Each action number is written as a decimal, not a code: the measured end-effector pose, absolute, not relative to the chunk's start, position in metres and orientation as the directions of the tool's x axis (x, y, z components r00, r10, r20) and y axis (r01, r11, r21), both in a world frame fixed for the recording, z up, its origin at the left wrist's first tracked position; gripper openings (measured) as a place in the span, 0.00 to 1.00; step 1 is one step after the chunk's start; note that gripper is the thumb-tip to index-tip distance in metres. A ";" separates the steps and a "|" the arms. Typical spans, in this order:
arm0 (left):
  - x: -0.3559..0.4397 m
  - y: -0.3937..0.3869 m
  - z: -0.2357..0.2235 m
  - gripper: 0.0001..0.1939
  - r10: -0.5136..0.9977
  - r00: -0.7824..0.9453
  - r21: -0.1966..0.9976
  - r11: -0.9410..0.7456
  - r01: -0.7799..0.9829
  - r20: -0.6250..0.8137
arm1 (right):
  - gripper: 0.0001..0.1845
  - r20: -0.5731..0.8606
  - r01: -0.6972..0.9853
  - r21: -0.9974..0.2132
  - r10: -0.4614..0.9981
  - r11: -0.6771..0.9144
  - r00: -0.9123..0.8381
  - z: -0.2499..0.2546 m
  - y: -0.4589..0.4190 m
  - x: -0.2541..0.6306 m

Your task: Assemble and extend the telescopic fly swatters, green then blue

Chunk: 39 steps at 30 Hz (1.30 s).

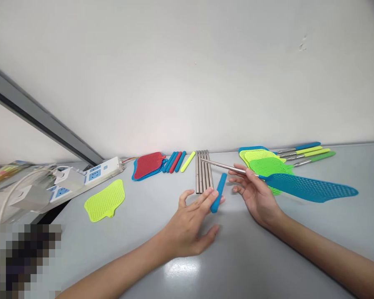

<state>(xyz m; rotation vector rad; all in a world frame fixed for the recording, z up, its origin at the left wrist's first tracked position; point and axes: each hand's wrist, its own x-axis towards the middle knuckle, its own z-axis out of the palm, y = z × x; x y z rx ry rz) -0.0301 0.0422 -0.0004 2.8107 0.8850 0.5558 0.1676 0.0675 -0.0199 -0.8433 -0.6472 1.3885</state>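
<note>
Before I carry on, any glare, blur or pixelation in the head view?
Head view: a bright glare patch on the gray tabletop at bottom centre, below the left hand; coarse pixelation hides the lower-left corner; colourful items at the far left edge look soft.

"How is the blue grip (219,193) placed?"

"It is held at a tilt, slim and smooth, its upper end pointed between twelve and one o'clock."

"And the metal rod (221,165)?"

"It is held shiny and straight, joined to the blue mesh head (311,187); its free end is pointed between nine and ten o'clock, apart from the grip."

"How is the head seen?"

"Perforated, tilted, and stretched from the rod toward just past three o'clock."
</note>
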 end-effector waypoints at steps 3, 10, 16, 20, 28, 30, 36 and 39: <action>-0.026 0.033 -0.002 0.37 0.517 0.815 0.279 -0.849 0.448 0.262 | 0.13 -0.062 -0.506 -0.863 0.993 -0.001 0.104 -0.021 0.066 0.166; -0.022 0.025 -0.001 0.37 0.406 0.867 0.266 -0.904 0.335 0.289 | 0.13 -0.070 -0.442 -0.894 0.997 -0.070 -0.018 -0.019 0.063 0.167; -0.024 0.025 0.000 0.36 0.386 0.863 0.237 -0.917 0.321 0.326 | 0.16 -0.057 -0.325 -0.939 0.985 -0.108 -0.164 -0.018 0.058 0.166; -0.024 0.026 0.003 0.35 0.369 0.868 0.243 -0.923 0.299 0.332 | 0.16 -0.069 -0.300 -0.945 0.978 -0.127 -0.198 -0.019 0.057 0.165; -0.021 0.024 0.006 0.34 0.330 0.889 0.242 -0.934 0.261 0.318 | 0.16 -0.071 -0.210 -0.970 0.966 -0.125 -0.248 -0.016 0.052 0.166; -0.021 0.023 0.005 0.33 0.324 0.891 0.243 -0.936 0.254 0.317 | 0.16 -0.066 -0.189 -0.975 0.964 -0.117 -0.259 -0.014 0.052 0.166; -0.021 0.022 0.006 0.29 0.300 0.911 0.217 -0.945 0.244 0.282 | 0.16 -0.095 -0.042 -0.993 0.943 -0.114 -0.319 -0.007 0.050 0.168; -0.020 0.022 0.006 0.27 0.272 0.924 0.184 -0.956 0.228 0.270 | 0.16 -0.109 0.030 -0.994 0.926 -0.105 -0.361 -0.005 0.050 0.170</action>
